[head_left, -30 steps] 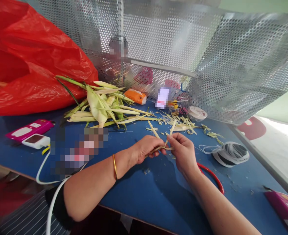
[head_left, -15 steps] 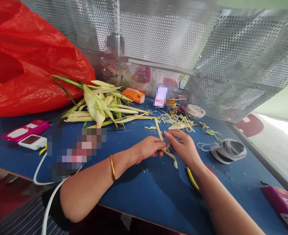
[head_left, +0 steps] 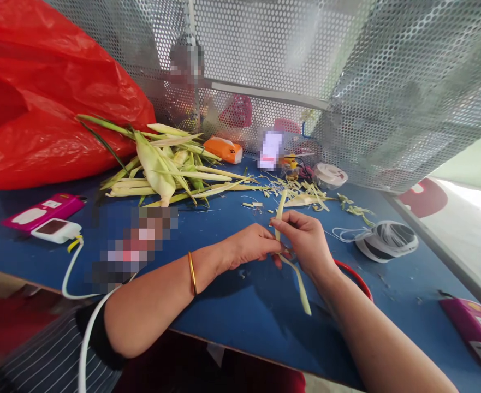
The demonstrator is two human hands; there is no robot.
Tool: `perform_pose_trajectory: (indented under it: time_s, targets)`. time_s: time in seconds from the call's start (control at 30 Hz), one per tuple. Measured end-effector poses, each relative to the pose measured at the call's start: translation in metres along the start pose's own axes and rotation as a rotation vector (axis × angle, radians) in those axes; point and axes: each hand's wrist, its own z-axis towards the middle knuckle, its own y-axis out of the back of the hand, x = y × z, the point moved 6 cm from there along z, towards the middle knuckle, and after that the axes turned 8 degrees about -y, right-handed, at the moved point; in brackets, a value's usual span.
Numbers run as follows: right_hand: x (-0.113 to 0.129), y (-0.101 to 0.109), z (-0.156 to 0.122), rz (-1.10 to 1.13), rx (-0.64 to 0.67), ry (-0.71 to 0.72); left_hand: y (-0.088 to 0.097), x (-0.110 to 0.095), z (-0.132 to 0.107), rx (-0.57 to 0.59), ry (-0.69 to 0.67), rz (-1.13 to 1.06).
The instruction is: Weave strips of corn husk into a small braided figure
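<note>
A pale green corn husk strip [head_left: 280, 211] passes between my two hands. Its upper end stands up above my fingers, and a twisted tail hangs down toward the table. My left hand [head_left: 255, 246] pinches the strip from the left, thumb and fingers pressed together. On the other side, my right hand [head_left: 308, 237] also grips it, with the thumb laid across it; its other fingers are partly hidden. Beneath my right forearm a curved red handle [head_left: 357, 277] shows, the rest of it covered. Small husk scraps [head_left: 293, 192] lie scattered beyond my hands.
A heap of corn husks [head_left: 154, 164] lies left, beside a red plastic bag [head_left: 60, 120]. An orange tissue pack [head_left: 223, 149], a white tape roll [head_left: 330, 176] and a thread spool [head_left: 387, 240] sit around the blue table [head_left: 232, 305]. A white cable [head_left: 85, 349] crosses near my left arm.
The strip's upper end has become more upright, and its tail hangs longer and farther right. My right thumb has shifted onto the strip. The yellow handle under my right arm is now hidden.
</note>
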Motion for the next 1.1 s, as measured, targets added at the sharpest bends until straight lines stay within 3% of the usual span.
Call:
perform_pose_trajectory:
  time_s: [0.17,0.27,0.43,0.53,0.57,0.7,0.73,0.8,0.93,1.1]
  targets:
    - [0.013,0.007,0.000,-0.193,-0.113,0.217,-0.001,0.002,0.000,-0.010,0.021,-0.062]
    - [0.024,0.019,0.002,-0.273,-0.219,0.401,0.007,0.003,0.001,-0.075,0.032,-0.254]
    - [0.024,0.056,0.004,-0.048,-0.560,0.424,0.027,-0.002,0.002,-0.245,0.012,-0.612]
    - [0.027,0.057,-0.008,-0.017,-0.663,0.490,0.034,-0.010,0.002,-0.320,-0.101,-0.706]
    - [0.029,0.050,-0.011,-0.069,-0.618,0.501,0.035,-0.012,0.002,-0.335,-0.136,-0.727]
    - [0.022,0.000,-0.012,-0.299,-0.139,0.403,0.031,-0.013,0.004,-0.353,-0.203,-0.742]
    - [0.018,-0.009,-0.013,-0.317,-0.070,0.392,0.030,-0.012,0.004,-0.353,-0.207,-0.737]
    - [0.012,-0.018,-0.013,-0.328,-0.029,0.381,0.029,-0.011,0.004,-0.353,-0.218,-0.723]
    - [0.003,-0.016,-0.009,-0.323,-0.039,0.322,0.030,-0.011,0.004,-0.347,-0.258,-0.650]
    - [0.008,-0.015,-0.011,-0.314,0.032,0.325,0.032,-0.010,0.005,-0.354,-0.265,-0.609]
